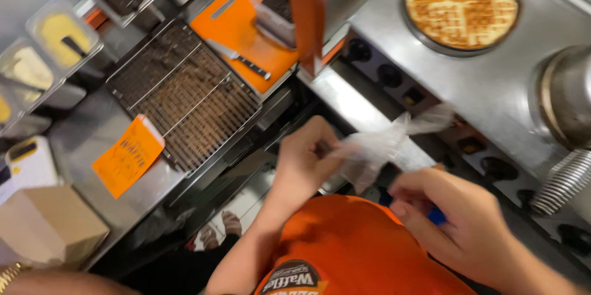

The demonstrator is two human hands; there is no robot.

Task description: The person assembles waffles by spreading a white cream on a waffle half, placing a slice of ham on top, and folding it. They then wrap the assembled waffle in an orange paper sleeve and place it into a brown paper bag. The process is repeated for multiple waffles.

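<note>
Head view is blurred: left hand [308, 153] pinches a clear plastic glove [381, 144], stretched toward two o'clock over the tabletop [123, 129] edge. Right hand [455, 221] closes on something blue [436, 215], mostly hidden.

A steel counter [92, 135] runs from nine to eleven o'clock, bearing a wire rack [184, 95] and an orange cutting board [237, 27]. At one o'clock a steel cooker [486, 79] carries a round waffle [462, 3]. Dark floor [178, 270] shows near six.
</note>
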